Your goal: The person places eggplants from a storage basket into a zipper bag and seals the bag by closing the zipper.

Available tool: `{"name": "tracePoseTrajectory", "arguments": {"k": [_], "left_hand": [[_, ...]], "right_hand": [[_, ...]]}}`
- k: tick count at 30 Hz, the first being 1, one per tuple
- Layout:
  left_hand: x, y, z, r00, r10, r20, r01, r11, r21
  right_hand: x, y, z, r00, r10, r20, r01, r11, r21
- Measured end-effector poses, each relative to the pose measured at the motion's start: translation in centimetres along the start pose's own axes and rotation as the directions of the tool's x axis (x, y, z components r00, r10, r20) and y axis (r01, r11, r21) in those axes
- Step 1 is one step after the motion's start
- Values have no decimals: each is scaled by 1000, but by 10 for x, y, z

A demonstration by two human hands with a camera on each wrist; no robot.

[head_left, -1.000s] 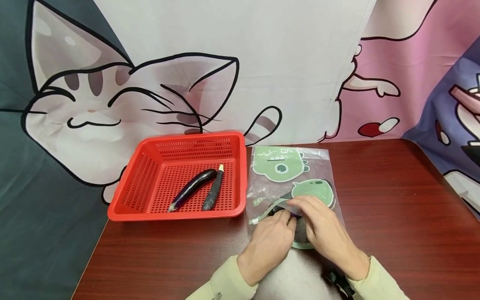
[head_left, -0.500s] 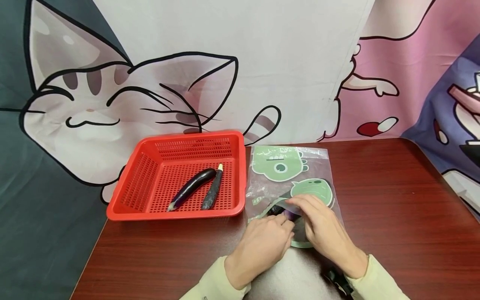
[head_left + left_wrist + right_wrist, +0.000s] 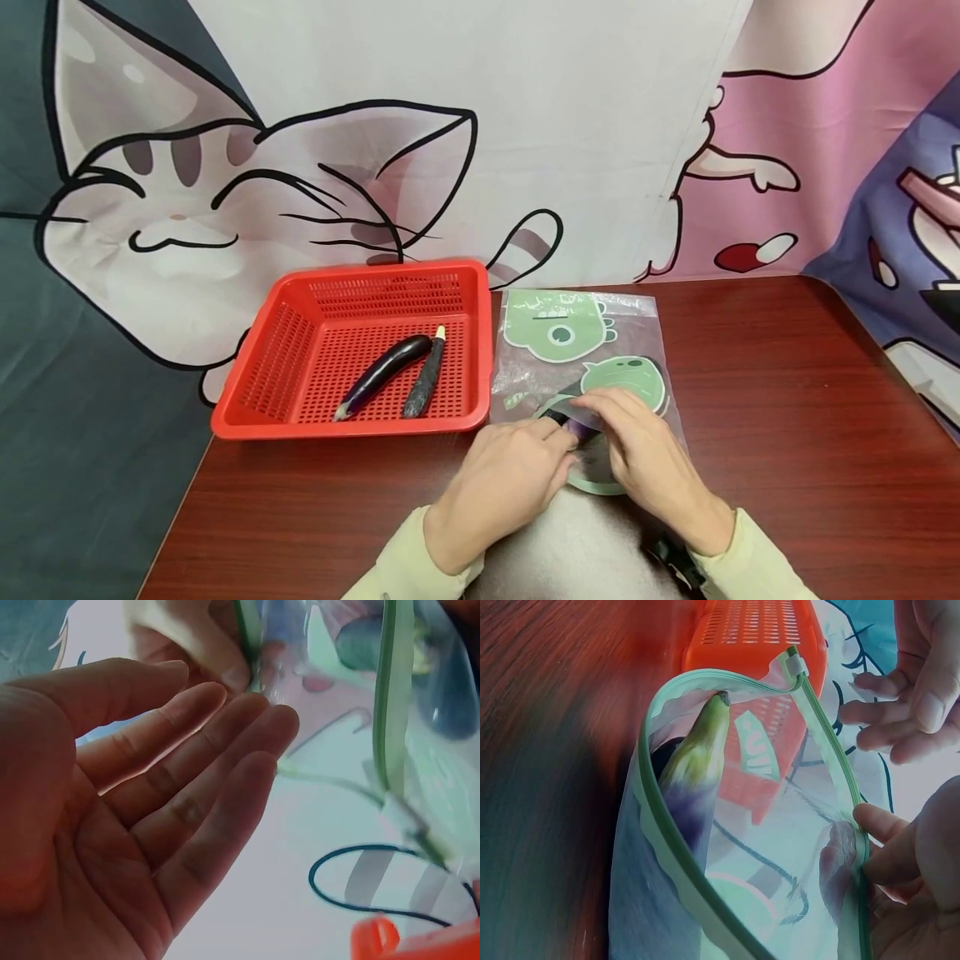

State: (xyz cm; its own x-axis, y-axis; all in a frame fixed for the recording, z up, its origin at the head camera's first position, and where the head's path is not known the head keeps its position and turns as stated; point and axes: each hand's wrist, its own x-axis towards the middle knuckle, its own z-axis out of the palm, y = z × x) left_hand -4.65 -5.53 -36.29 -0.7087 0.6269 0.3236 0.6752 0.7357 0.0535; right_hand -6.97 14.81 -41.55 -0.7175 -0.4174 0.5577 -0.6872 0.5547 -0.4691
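A clear zip bag (image 3: 525, 379) with green cartoon prints lies flat on the table, its mouth facing me. Inside, an eggplant (image 3: 694, 776) shows its green and purple end near the opening, with a darker thing partly hidden beside it. My right hand (image 3: 652, 458) pinches the green-edged rim and keeps the mouth raised. My left hand (image 3: 165, 787) is just left of the mouth, fingers loosely extended and holding nothing. To the left, a red basket (image 3: 352, 430) contains another eggplant (image 3: 386, 375) and a slim dark rough-skinned vegetable (image 3: 426, 379) with a pale tip.
The dark red wooden table (image 3: 787, 433) extends to the right of the bag. A cartoon-printed cloth (image 3: 600, 150) hangs behind its back edge. A black strap (image 3: 675, 567) is at my right wrist.
My left hand has drawn back to the left, away from the bag's mouth, uncovering part of the eggplant inside. The right hand stays at the rim.
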Motion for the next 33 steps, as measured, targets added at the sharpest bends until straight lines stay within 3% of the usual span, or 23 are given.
{"name": "tracePoseTrajectory", "arguments": {"k": [11, 20, 24, 28, 33], "left_hand": [[-2, -25, -28, 995, -20, -102, 10, 995, -97], [-3, -47, -49, 991, -7, -132, 3, 999, -33], [-4, -61, -55, 985, -18, -172, 14, 1000, -27], [-2, -75, -60, 982, -71, -176, 67, 997, -33], [0, -94, -70, 979, -161, -126, 157, 987, -46]], "right_hand": [[0, 1, 1, 1000, -8, -11, 8, 1000, -8], [0, 2, 2, 1000, -10, -11, 10, 1000, -3], [0, 2, 2, 1000, -6, -8, 6, 1000, -6], [0, 2, 2, 1000, -1, -5, 1, 1000, -10], [0, 2, 2, 1000, 1, 0, -1, 1000, -9]]}}
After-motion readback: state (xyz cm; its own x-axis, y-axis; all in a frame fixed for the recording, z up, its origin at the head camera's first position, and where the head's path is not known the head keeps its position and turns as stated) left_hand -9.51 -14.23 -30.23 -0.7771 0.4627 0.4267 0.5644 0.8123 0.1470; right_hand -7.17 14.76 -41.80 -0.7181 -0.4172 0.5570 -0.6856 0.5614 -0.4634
